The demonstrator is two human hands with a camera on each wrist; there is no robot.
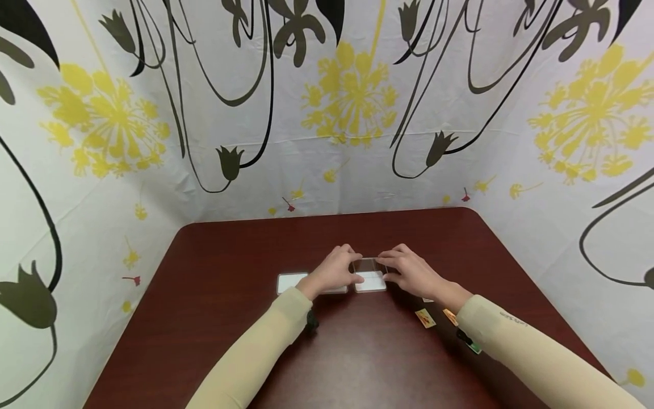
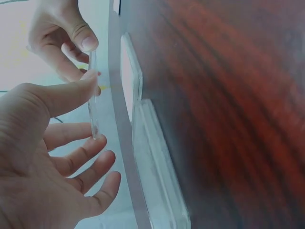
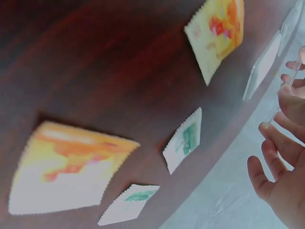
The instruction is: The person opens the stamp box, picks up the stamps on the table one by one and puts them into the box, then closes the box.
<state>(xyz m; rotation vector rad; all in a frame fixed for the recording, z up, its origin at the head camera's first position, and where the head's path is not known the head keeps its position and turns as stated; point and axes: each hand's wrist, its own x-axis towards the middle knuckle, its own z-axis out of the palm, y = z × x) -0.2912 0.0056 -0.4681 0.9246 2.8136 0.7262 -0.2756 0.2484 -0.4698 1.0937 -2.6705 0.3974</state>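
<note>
Both hands hold a thin clear plastic cover (image 1: 364,264) by its sides, raised above the table. My left hand (image 1: 334,270) pinches one side between thumb and fingers; the other fingers are spread, as the left wrist view shows. The opposite edge is pinched by my right hand (image 1: 411,270). Beneath the cover, a flat clear case with a white insert (image 1: 370,282) lies on the table. Beside it, partly hidden under the left forearm, is a similar clear-edged white case (image 1: 291,281), nearer in the left wrist view (image 2: 159,176).
Several postage stamps with toothed edges lie right of the cases: an orange one (image 3: 71,167), another orange one (image 3: 221,28), a green-and-white one (image 3: 185,140) and a similar one (image 3: 128,202). Patterned cloth (image 1: 347,187) surrounds the dark red table (image 1: 230,250).
</note>
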